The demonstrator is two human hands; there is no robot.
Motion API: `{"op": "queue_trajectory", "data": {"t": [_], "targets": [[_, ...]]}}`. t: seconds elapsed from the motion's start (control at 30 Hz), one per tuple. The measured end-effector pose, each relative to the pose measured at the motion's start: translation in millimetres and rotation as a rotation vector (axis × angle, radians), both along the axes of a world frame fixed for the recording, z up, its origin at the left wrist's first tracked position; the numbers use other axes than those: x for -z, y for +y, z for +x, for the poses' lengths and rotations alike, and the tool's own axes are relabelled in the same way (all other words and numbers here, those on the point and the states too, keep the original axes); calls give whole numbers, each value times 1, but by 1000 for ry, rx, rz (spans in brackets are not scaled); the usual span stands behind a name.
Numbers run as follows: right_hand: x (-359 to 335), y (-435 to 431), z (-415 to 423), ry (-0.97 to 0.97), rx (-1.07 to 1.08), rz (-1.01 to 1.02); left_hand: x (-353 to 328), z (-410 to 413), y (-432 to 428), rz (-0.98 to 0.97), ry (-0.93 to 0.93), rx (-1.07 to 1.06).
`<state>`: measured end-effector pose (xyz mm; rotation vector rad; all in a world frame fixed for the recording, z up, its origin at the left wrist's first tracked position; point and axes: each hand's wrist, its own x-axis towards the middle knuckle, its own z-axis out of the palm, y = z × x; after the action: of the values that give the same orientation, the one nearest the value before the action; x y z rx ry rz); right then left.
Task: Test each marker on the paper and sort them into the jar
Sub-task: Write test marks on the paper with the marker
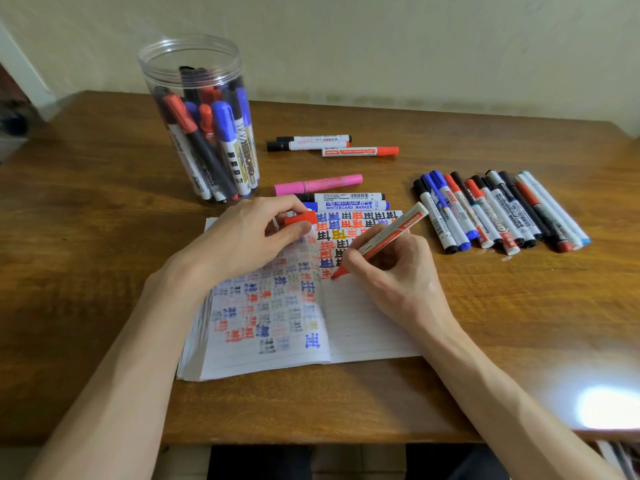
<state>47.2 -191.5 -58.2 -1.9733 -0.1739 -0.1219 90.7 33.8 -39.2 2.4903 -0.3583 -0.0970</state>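
My right hand (391, 271) grips the uncapped red marker (384, 237), tip on the notebook (363, 327) near the spine, probably touching. My left hand (242, 237) pinches the red cap (300, 218) and hides part of the page. The jar (204, 133) stands open-topped at far left on the desk (104, 237), marker count unreadable. The marker row (498, 213) lies to the right, with open wood between it and the notebook. Glare washes out the near-right edge.

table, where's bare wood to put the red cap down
Bare wood lies left of the jar and notebook, at the front edge of the table below the notebook, and right front, nearer than the marker row. Crowded: the pink marker and two markers above the page, and the strip between right hand and the row.
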Motion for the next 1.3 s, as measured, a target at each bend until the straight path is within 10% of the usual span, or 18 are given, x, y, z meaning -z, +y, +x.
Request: {"op": "queue_trajectory", "data": {"t": [0.57,1.3], "targets": [[-11,-15,18,82,67,409,-16,-10,-8,-445,-20,16],[-18,-17,13,62,-14,427,-11,-10,-12,-322,4,51]]}}
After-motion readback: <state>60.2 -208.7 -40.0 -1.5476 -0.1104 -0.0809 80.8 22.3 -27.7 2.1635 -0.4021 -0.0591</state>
